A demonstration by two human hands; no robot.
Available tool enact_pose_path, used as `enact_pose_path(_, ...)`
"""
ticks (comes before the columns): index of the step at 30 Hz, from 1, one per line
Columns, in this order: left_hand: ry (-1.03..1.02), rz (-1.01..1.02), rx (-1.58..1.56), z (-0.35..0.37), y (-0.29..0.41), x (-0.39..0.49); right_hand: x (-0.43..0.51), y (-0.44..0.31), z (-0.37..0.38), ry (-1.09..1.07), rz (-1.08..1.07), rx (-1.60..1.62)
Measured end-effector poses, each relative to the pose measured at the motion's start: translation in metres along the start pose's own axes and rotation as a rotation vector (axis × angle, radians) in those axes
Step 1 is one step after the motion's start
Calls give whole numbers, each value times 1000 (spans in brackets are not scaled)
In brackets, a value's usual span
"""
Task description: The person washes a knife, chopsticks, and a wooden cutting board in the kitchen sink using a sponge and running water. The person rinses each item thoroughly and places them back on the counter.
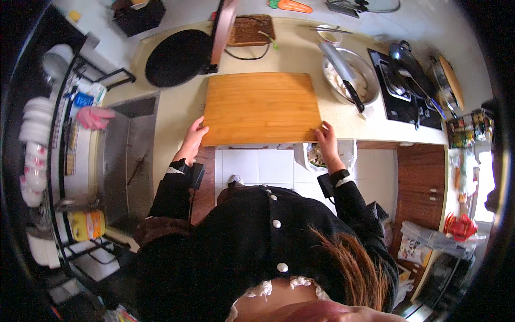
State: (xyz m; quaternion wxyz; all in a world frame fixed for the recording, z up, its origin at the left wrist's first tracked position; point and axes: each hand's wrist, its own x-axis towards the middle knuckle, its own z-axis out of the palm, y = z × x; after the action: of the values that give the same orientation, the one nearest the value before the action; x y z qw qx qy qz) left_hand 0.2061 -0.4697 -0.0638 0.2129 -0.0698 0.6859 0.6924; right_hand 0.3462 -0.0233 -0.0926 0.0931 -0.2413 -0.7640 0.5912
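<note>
A bamboo cutting board (261,108) lies flat before me at the counter's front edge, its surface bare. My left hand (192,140) grips its near left corner, thumb on the side edge. On the opposite near corner, my right hand (328,144) has hold of the board, fingers curled around the edge. Right of the board stands a steel bowl (376,86) with white sliced pieces (362,80) in it. Across that bowl rests a cleaver (340,66) with a black handle, which points toward me.
An open electric griddle (177,58) stands back left, its lid raised. The metal sink (139,161) is at left, a gas stove (392,86) with a wok (414,72) at right. Behind the board sits a woven tray (251,32). A lined bin (349,151) stands under the counter edge.
</note>
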Motion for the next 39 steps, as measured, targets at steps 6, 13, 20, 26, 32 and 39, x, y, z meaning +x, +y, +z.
enact_pose_path(6, 14, -89, 194, 21, 9, 23, 19, 4, 5, 32, 84, -282)
enact_pose_path(13, 139, -52, 270, 30, -23, 61, 47, -8, -9, -66, 190, -611)
enact_pose_path(20, 173, 63, 144, 42, -32, 64, 46, -29, -20, 39, -48, -653)
enact_pose_path(26, 432, 139, 381, 31, -14, 22, 75, -92, -83, 526, -530, -734)
enact_pose_path(32, 427, 91, 261, 10, -26, -19, 128, -98, -104, 247, -158, -1088)
enact_pose_path(39, 377, 65, 165, -2, -39, -48, 153, -92, -93, 225, -182, -1206)
